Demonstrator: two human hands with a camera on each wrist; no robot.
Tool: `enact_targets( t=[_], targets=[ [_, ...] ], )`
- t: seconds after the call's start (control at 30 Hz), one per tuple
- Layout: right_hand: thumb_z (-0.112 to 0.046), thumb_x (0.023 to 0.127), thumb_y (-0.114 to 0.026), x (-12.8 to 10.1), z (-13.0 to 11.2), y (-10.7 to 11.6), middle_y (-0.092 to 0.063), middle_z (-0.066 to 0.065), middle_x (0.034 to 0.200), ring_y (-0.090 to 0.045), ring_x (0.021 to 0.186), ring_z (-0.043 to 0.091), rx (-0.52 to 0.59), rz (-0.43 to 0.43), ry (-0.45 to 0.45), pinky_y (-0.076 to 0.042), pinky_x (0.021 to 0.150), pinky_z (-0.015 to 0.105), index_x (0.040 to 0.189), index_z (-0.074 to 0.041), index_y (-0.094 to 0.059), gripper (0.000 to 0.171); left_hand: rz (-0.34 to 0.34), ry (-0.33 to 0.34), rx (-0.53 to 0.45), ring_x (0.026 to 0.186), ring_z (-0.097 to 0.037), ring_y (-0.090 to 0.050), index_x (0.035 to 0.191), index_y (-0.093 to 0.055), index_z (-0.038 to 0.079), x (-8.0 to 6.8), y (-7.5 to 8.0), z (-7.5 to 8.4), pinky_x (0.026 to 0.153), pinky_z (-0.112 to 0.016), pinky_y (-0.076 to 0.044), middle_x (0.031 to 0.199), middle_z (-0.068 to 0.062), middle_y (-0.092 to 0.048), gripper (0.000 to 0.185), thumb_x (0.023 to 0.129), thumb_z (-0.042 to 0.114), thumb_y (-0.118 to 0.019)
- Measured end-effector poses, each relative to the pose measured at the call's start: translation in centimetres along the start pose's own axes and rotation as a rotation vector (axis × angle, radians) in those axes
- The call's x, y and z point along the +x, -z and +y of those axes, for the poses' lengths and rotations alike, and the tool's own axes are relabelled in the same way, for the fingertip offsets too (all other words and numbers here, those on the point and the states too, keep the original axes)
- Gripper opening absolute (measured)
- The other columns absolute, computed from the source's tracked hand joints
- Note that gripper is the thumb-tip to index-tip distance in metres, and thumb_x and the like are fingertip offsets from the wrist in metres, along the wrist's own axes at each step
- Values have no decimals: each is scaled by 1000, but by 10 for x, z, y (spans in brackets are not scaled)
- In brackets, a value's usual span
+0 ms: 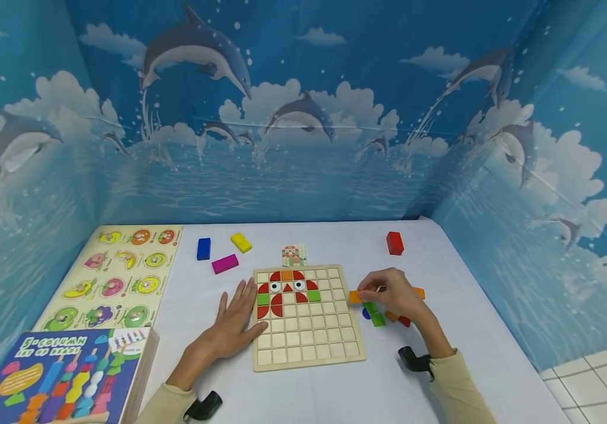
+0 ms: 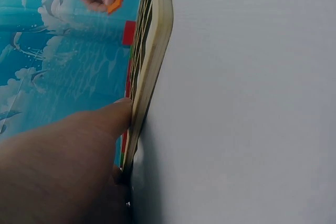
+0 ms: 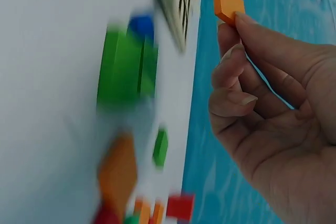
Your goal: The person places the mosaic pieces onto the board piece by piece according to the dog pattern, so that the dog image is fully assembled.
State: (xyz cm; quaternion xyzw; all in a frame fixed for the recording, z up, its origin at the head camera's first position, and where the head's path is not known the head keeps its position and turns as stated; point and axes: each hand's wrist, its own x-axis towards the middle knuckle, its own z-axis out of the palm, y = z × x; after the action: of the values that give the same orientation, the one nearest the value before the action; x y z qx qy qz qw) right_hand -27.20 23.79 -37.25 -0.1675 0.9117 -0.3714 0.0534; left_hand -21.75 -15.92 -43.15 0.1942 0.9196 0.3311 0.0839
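Between the thumb and fingers of my right hand [image 1: 395,292], an orange square tile [image 3: 227,2] is pinched, held up to the right of the wooden grid board [image 1: 325,338]. Red, green, orange and eye-patterned tiles [image 1: 299,285] fill part of the board's upper left. My left hand [image 1: 233,327] lies with extended fingers along the board's left edge, its thumb touching the rim. Below the right hand are loose green tiles [image 1: 375,315], a blue piece [image 1: 366,314], and orange and red pieces [image 1: 404,321], partly hidden by that hand.
A small pattern card [image 1: 294,255] lies behind the board. Blue [image 1: 204,248], magenta [image 1: 225,264] and yellow [image 1: 241,242] blocks lie back left, a red block [image 1: 395,243] back right. At left are a fruit puzzle board [image 1: 123,259] and a bead-set box [image 1: 70,371]. Dolphin curtains [image 1: 293,176] surround the table.
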Motion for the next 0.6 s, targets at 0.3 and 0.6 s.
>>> enact_targets(
  t=[0.3,0.6],
  targets=[
    [-9,96,-83,29,-51,-61,-74,-3,82,-61,72,12,91,-80,107,-53,65,22,94,-4,-83,4,7,5,21,168,-36,5,173,-10,3,3,-4,-8,129,-67,10,182,-13,-4,96,105,43,-65],
    [-5,95,-82,41,-67,-96,-77,-4,85,-63,72,5,93,-98,165,-54,65,23,92,-8,-83,5,4,0,4,168,-37,4,172,-12,1,2,-4,-6,129,-66,10,182,-15,-5,94,106,42,-65]
  ],
)
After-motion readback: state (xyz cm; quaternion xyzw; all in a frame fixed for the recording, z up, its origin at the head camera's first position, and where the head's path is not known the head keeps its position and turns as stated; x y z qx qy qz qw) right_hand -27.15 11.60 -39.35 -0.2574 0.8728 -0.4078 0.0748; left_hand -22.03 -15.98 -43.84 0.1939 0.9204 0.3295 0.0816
